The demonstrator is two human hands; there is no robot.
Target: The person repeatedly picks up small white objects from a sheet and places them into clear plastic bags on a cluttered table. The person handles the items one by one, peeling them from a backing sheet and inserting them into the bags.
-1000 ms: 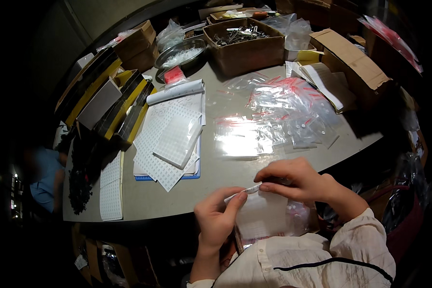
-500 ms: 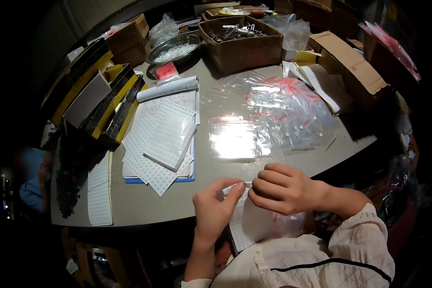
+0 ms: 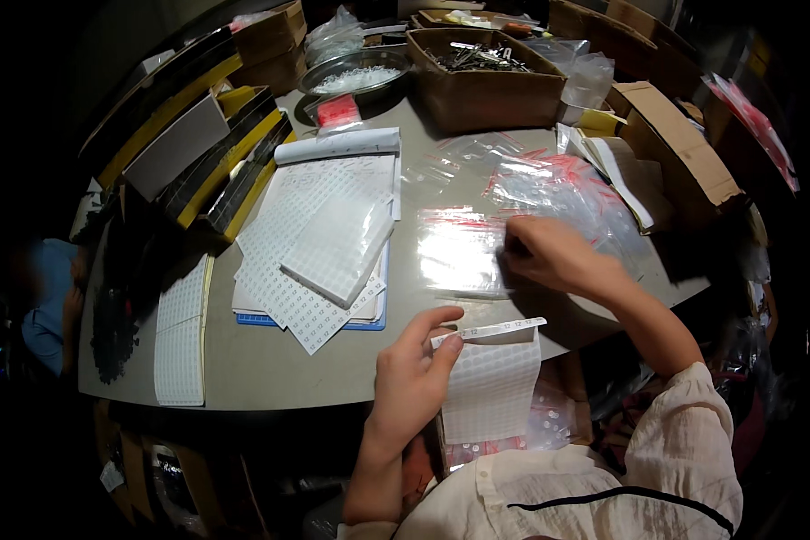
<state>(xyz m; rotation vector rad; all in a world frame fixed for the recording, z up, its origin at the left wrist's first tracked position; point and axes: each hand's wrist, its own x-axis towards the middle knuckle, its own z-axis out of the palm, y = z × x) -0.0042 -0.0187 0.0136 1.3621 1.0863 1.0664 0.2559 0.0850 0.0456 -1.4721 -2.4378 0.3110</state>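
My left hand (image 3: pixel 414 369) pinches the upper left corner of a sheet of small round stickers (image 3: pixel 490 387) between thumb and fingers. The sheet hangs above my lap, and its top edge is folded over into a narrow printed strip. My right hand (image 3: pixel 553 256) is on the table at the right side of a clear zip bag (image 3: pixel 459 256), its fingers curled downward and close together. Whatever its fingertips hold is hidden beneath the hand. Beyond it spreads a loose pile of clear zip bags (image 3: pixel 549 180) with red seal lines.
More sticker sheets (image 3: pixel 310 337) and a clear packet (image 3: pixel 337 252) lie on a clipboard (image 3: pixel 247 319). At the back stand a brown box (image 3: pixel 477 99) of metal pieces and a round bowl (image 3: pixel 355 79). Black-and-yellow holders (image 3: pixel 234 180) line the left. A person (image 3: pixel 49 306) sits far left.
My right hand has left the sticker sheet and moved forward to the zip bags on the table. My left hand keeps the sheet, which now hangs more openly. The view has shifted slightly.
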